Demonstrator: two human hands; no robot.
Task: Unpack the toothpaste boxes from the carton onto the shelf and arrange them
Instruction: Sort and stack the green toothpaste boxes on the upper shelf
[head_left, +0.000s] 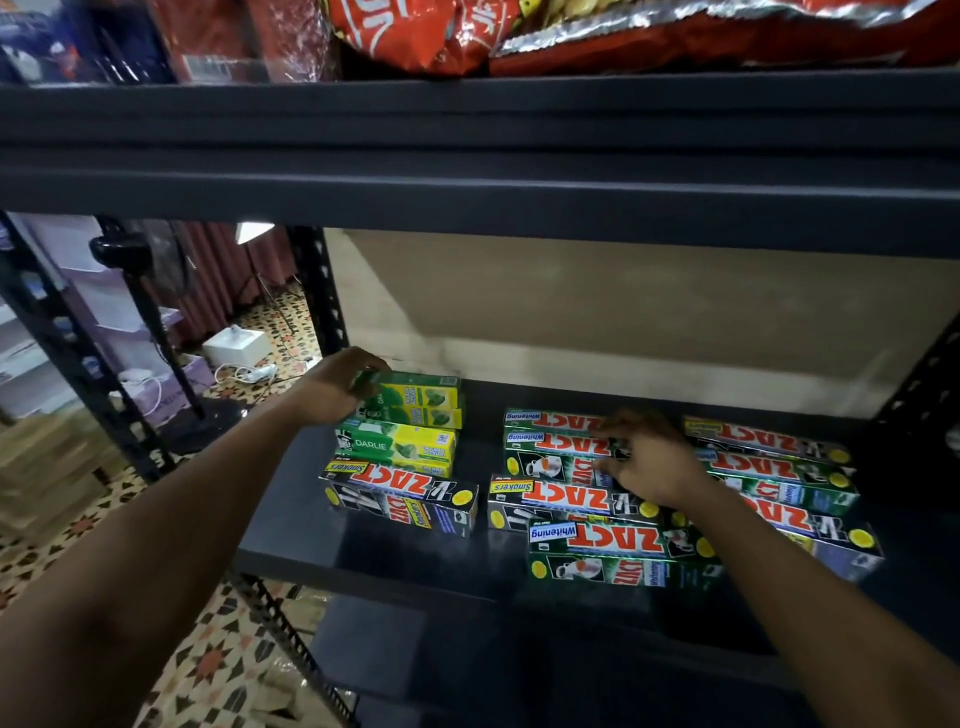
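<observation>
On the dark shelf board lie several toothpaste boxes. At the left, green-and-yellow Darlie boxes are stacked, with a black Zact Smokers box in front of them. My left hand grips the left end of the top Darlie box at the back. In the middle lie green Zact Whitening boxes and another Smokers box. My right hand rests, fingers curled, on the green Zact boxes behind them. More Zact boxes lie at the right. No carton is in view.
The upper shelf beam runs low across the view, with red snack bags on top. Perforated black uprights stand at the left and right. A beige back panel closes the shelf. The patterned floor, a fan and a white box show at left.
</observation>
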